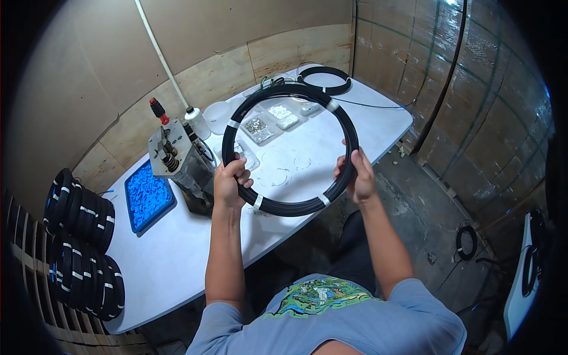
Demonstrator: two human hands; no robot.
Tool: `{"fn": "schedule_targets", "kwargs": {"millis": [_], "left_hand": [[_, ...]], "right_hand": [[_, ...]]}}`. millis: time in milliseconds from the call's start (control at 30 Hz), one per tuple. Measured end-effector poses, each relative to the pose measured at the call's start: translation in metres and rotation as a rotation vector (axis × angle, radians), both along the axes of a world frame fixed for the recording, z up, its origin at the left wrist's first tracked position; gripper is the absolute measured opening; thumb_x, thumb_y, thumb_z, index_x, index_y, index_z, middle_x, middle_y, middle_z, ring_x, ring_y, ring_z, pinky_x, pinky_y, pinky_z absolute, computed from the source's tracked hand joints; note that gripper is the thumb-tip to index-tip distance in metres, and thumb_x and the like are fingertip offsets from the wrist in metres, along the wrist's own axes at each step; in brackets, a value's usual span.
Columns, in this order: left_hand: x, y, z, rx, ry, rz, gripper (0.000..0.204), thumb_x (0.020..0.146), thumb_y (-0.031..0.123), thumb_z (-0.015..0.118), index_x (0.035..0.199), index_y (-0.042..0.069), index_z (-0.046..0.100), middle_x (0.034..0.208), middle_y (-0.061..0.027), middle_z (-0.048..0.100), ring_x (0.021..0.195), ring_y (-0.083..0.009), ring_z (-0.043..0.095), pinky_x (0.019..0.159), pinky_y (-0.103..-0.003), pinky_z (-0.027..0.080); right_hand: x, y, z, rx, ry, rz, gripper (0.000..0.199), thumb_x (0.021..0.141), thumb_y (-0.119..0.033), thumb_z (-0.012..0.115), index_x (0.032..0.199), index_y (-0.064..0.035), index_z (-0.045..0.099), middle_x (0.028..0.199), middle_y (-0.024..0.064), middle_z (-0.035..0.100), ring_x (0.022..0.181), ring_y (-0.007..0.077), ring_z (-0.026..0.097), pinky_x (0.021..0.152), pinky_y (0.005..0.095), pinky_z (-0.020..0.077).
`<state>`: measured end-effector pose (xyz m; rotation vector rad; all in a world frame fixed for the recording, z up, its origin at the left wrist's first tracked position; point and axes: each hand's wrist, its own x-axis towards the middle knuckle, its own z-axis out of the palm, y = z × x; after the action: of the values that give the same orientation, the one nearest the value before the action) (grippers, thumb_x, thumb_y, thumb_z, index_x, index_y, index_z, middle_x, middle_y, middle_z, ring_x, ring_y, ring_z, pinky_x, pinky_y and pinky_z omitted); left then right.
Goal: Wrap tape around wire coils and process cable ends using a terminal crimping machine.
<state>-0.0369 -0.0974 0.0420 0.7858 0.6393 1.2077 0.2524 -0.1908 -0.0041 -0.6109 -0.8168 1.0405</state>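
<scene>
A large coil of black cable (289, 208), bound at intervals with white tape, is held up in front of me over the white table (195, 260). My left hand (232, 182) grips its lower left side with the fingers wrapped round it. On the opposite side, my right hand (358, 173) closes around the coil, thumb toward me. Through the ring I see a clear tray of small metal parts (258, 128) and a tray of white pieces (283, 116) on the tabletop.
Left of the coil stands a metal bench machine (180, 157) with a red-handled tool on top. Beside it sits a blue tray (155, 220) of small blue pieces. Stacked black coils (89, 275) fill the left end. Another coil (324, 89) lies at the back; one (466, 242) is on the floor.
</scene>
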Motion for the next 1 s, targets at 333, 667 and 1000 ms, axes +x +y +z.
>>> {"fn": "schedule_targets", "kwargs": {"millis": [333,667,1000], "left_hand": [[0.004,0.015,-0.031,-0.224,-0.154,-0.054,0.012,0.092,0.008,0.061,0.087,0.015,0.052,0.06,0.0094,0.037,0.045,-0.0033,0.036,0.043,-0.022,0.033],[0.019,-0.009,-0.016,-0.086,-0.004,0.085,0.015,0.092,0.008,0.064,0.091,0.012,0.05,0.065,0.0059,0.039,0.05,-0.0059,0.037,0.046,-0.024,0.034],[0.017,-0.02,-0.013,0.094,0.135,0.089,0.018,0.094,0.018,0.07,0.093,0.008,0.055,0.071,0.0008,0.052,0.057,-0.0097,0.052,0.057,-0.027,0.05]], "right_hand": [[-0.052,-0.013,0.02,-0.071,0.078,-0.168,0.049,0.094,0.0,0.059,0.139,-0.004,0.042,0.073,0.0028,0.05,0.055,0.0125,0.052,0.056,0.032,0.0497],[-0.037,0.003,0.005,-0.218,0.182,-0.186,0.048,0.091,0.0,0.06,0.136,-0.0064,0.046,0.072,0.0019,0.048,0.051,0.0098,0.045,0.046,0.0286,0.0429],[-0.016,0.01,-0.011,-0.162,0.263,-0.004,0.053,0.089,0.002,0.044,0.14,-0.012,0.045,0.068,0.0006,0.038,0.054,0.011,0.039,0.047,0.0283,0.0383]]}}
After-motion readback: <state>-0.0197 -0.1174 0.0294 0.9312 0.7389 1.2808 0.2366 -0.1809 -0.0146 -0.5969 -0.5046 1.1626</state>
